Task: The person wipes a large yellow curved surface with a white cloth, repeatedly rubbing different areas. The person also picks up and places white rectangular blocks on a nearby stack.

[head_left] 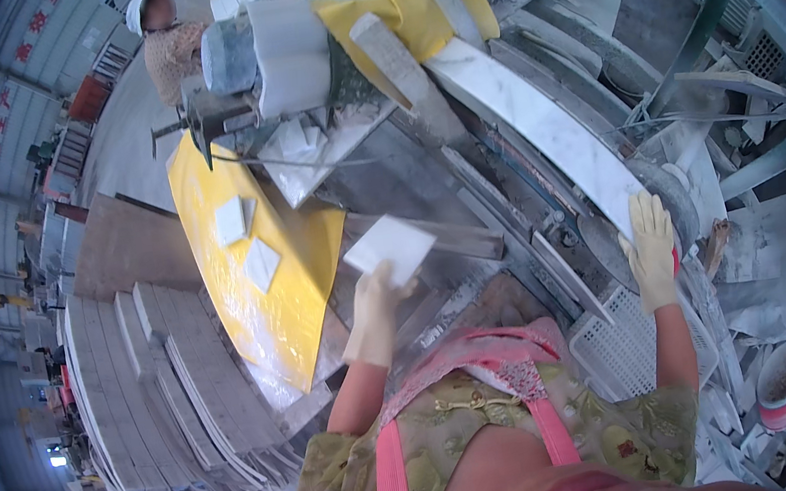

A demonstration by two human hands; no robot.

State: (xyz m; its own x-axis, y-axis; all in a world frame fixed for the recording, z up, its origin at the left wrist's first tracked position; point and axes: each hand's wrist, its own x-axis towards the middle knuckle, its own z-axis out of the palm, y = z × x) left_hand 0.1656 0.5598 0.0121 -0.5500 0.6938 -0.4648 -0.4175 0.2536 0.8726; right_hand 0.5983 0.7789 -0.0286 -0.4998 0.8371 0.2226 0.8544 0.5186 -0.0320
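Note:
My left hand [377,310], in a pale cream glove, grips a white square tile [394,249] by its near edge. The tile is held out in front of me, right of a shiny yellow sheet [300,334] on which two small white tiles [262,265] lie. My right hand [653,249], gloved alike, rests with its fingers stretched out at the near end of a long white marble strip [535,115] with grey veins. A bit of something red shows beside that palm; its kind is hidden.
Long grey stone strips [123,394] are stacked at left. A white plastic basket [613,345] sits by my right forearm, with stone offcuts and a bucket [783,374] farther right. Another yellow sheet [372,22] drapes the far end. Beyond, a person [170,51] in a white cap stands.

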